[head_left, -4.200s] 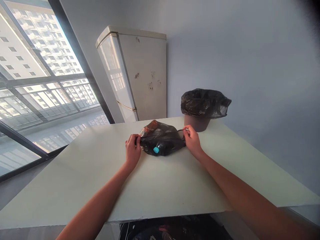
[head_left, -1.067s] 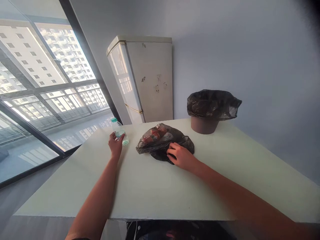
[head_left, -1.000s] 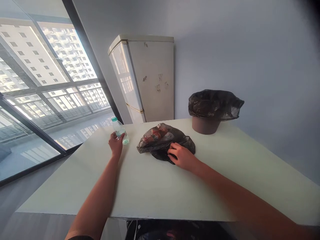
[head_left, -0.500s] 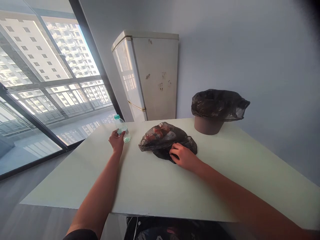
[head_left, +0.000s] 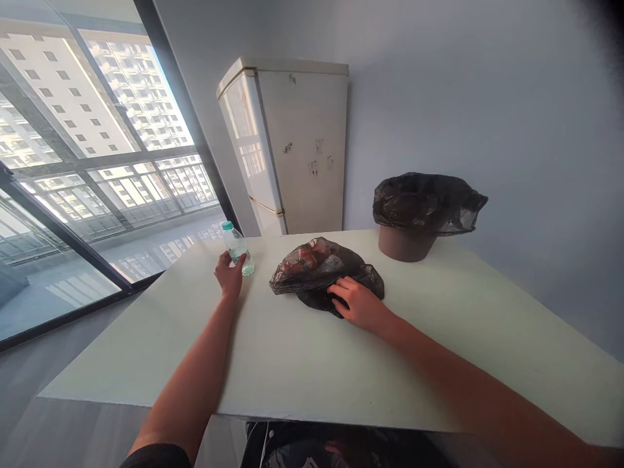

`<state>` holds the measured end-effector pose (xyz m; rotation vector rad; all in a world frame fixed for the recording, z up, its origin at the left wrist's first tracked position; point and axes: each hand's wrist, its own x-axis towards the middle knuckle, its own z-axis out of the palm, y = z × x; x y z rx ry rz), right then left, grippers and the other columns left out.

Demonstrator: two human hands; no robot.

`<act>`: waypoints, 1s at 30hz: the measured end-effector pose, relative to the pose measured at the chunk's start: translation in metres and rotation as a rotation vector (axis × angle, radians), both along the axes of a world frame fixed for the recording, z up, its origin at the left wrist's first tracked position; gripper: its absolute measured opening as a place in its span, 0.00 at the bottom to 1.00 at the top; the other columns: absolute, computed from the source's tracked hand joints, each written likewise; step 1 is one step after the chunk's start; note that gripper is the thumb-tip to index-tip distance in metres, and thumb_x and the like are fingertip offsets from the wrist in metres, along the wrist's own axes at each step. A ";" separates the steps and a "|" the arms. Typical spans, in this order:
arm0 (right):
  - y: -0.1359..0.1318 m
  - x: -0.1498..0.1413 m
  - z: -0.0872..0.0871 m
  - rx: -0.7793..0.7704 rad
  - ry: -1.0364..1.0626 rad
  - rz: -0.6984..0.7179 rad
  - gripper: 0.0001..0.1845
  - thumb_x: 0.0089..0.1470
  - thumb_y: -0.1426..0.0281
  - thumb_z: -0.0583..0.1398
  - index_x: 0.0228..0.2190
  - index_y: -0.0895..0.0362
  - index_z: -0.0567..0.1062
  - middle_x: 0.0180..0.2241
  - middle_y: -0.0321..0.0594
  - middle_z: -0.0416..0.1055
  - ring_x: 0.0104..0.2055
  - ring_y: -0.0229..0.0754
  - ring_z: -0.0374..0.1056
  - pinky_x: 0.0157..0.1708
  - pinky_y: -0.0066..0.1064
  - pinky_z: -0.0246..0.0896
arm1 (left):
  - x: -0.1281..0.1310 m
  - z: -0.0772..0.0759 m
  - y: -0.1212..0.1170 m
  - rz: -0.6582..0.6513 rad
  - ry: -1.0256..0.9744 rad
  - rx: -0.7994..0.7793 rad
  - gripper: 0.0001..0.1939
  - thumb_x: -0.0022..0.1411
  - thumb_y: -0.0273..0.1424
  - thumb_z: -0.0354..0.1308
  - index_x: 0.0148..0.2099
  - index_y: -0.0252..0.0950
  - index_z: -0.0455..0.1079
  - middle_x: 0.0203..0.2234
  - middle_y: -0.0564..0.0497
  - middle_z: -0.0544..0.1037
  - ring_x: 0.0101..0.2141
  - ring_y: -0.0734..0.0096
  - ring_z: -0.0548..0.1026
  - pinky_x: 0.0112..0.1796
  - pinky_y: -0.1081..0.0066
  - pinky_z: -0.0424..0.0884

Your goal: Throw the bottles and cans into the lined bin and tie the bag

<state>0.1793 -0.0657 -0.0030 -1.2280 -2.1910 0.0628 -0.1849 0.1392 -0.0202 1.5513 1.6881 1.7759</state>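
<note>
My left hand (head_left: 228,276) is closed around a clear plastic bottle (head_left: 247,263) with a green cap, which stands almost upright near the table's far left edge. A black plastic bag (head_left: 324,260) lies bunched in the middle of the table. Reddish and pale things show through its thin film, but I cannot make out what they are. On the near right side of this bag rests my right hand (head_left: 358,302), its thumb and fingers a little apart and touching the crumpled film.
Behind to the right, a brown bin (head_left: 407,244) stands on the pale table (head_left: 302,364), its black liner (head_left: 429,201) billowing over the rim. An old white refrigerator (head_left: 307,149) is beyond the far edge. Large windows (head_left: 97,130) fill the left. Something black (head_left: 292,448) sits below the near edge.
The fingers of my right hand have straightened and parted slightly over the bag. My left hand stays on the bottle, shifting barely at all.
</note>
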 end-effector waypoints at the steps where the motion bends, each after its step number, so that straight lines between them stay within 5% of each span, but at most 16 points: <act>1: 0.000 0.000 0.000 0.002 -0.008 -0.005 0.11 0.63 0.77 0.61 0.45 0.55 0.78 0.38 0.42 0.75 0.43 0.47 0.69 0.45 0.40 0.72 | 0.000 0.000 0.000 -0.005 0.004 0.005 0.30 0.55 0.45 0.70 0.55 0.37 0.71 0.47 0.44 0.82 0.50 0.57 0.81 0.55 0.59 0.75; 22: 0.001 0.001 0.002 -0.071 -0.066 -0.151 0.11 0.62 0.78 0.59 0.41 0.57 0.80 0.41 0.46 0.75 0.47 0.50 0.67 0.49 0.44 0.71 | 0.002 -0.001 -0.003 0.014 0.033 -0.003 0.36 0.54 0.44 0.73 0.60 0.41 0.66 0.50 0.45 0.81 0.52 0.57 0.80 0.53 0.60 0.73; 30: 0.001 0.002 -0.001 -0.071 0.008 -0.196 0.20 0.62 0.77 0.55 0.53 0.55 0.77 0.59 0.49 0.68 0.57 0.52 0.67 0.57 0.47 0.71 | 0.002 -0.001 -0.006 0.046 0.133 -0.053 0.35 0.55 0.40 0.72 0.61 0.43 0.63 0.52 0.46 0.81 0.54 0.57 0.78 0.57 0.59 0.71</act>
